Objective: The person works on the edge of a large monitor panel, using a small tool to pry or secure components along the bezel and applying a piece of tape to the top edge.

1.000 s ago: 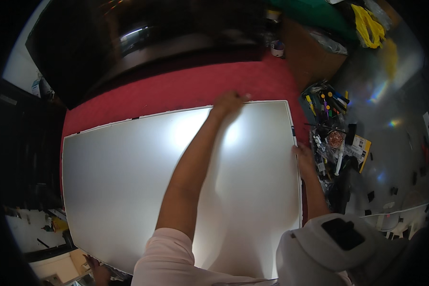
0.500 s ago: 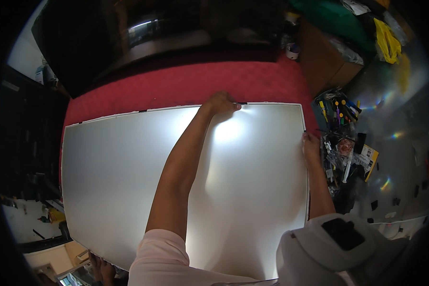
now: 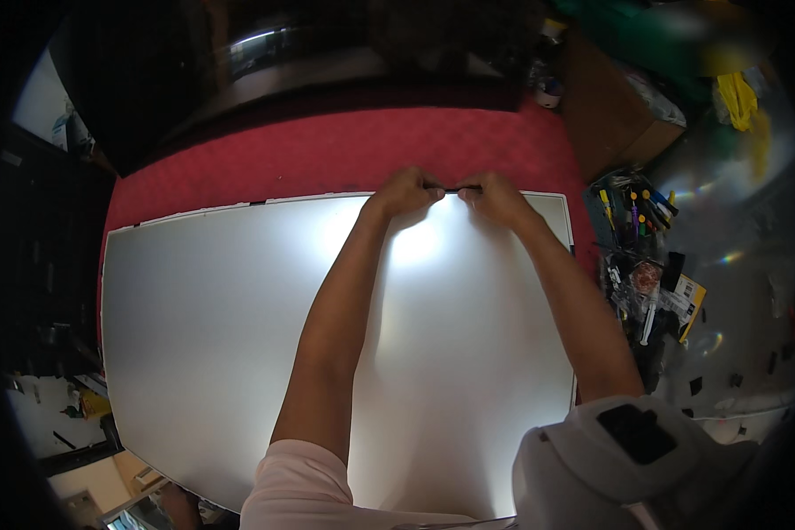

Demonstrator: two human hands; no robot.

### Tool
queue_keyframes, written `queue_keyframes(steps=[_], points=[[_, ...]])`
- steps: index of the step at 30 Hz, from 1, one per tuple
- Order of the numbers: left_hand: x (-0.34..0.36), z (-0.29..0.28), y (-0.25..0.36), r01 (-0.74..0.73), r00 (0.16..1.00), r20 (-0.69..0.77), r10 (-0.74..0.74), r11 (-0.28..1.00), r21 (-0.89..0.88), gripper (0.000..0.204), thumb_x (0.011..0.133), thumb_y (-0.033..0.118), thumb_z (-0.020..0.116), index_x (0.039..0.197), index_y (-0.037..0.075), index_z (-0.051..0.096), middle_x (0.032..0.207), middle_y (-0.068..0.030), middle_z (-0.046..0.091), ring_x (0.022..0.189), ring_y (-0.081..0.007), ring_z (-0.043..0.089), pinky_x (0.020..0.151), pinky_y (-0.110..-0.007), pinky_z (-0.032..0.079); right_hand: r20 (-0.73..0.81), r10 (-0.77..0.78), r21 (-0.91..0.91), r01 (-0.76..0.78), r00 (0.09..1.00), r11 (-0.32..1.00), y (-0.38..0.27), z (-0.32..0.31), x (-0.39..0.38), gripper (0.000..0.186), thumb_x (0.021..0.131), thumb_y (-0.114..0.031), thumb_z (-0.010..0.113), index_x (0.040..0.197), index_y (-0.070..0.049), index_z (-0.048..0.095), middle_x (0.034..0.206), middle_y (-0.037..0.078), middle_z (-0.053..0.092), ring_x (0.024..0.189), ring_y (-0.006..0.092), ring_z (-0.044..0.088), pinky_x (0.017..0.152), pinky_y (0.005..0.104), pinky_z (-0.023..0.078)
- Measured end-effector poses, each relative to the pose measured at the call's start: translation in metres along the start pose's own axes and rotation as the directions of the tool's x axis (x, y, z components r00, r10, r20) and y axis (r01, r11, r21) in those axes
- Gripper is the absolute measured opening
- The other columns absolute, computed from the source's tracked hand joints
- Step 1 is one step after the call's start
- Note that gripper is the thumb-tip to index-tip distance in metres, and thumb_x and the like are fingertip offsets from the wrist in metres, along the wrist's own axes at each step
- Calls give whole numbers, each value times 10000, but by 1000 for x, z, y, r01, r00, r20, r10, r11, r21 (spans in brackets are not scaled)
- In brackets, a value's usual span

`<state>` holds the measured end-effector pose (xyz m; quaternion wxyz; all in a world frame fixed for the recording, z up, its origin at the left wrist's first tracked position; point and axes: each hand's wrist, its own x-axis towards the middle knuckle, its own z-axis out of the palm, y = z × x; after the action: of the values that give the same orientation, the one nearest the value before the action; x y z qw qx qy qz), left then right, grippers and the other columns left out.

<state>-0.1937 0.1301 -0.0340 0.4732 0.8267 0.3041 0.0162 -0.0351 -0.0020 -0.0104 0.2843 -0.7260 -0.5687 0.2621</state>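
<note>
The broad white panel point(image 3: 212, 318) lay flat, face up, on the red-covered bench point(image 3: 300, 150), its near edge right by the person's body and its far edge at arm's reach. Both forearms stretched over its face, probably because that far edge could be reached no other way from the near side.

The left hand point(image 3: 406, 190) and the right hand point(image 3: 496, 199) met close together there, either side of a small dark piece point(image 3: 451, 191) set on the rim. Each grip was narrow, thumb on the top face and fingers curled over the edge, which likely let them pinch the rim without leaning on the sheet. The fingertips were small in view, so I could not tell whether they also pinched the dark piece.

A large black screen point(image 3: 371, 71) stood beyond the panel, apart from it. Tools point(image 3: 636, 212) were gathered to the right, seemingly to keep them off the panel but near the right arm.
</note>
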Motion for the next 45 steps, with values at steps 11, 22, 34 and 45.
queue_keyframes(steps=[11, 22, 34, 45], points=[[14, -9, 2, 104, 987, 117, -109, 994, 44, 359, 712, 195, 762, 1023, 30, 694, 976, -113, 691, 957, -222, 615, 877, -343, 451, 190, -115, -73, 131, 975, 989, -1, -4, 22, 157, 825, -97, 663, 934, 9, 700, 817, 163, 688, 706, 218, 640, 676, 348, 486], [11, -11, 4, 114, 982, 134, -133, 983, 141, 373, 726, 266, 739, 1027, 50, 693, 977, -121, 683, 954, -240, 615, 860, -356, 452, 267, -105, -5, 111, 958, 994, 6, -6, 19, 165, 872, -95, 598, 965, 6, 691, 797, 179, 672, 736, 228, 651, 683, 374, 484], [3, -6, 13, 158, 984, 72, -165, 983, 96, 336, 746, 282, 696, 978, 39, 712, 927, -141, 687, 890, -236, 631, 809, -366, 467, 405, -95, 22, 94, 909, 995, 19, -16, 31, 201, 843, -70, 625, 1013, 21, 680, 871, 106, 687, 799, 158, 614, 753, 323, 480], [5, -2, 10, 133, 989, 63, -135, 990, 47, 354, 795, 296, 666, 1030, 35, 706, 982, -152, 696, 961, -254, 640, 876, -370, 468, 385, -11, 51, -10, 923, 999, 33, -8, 34, 246, 823, -135, 663, 1022, 6, 685, 901, 116, 689, 857, 198, 626, 798, 340, 476]])
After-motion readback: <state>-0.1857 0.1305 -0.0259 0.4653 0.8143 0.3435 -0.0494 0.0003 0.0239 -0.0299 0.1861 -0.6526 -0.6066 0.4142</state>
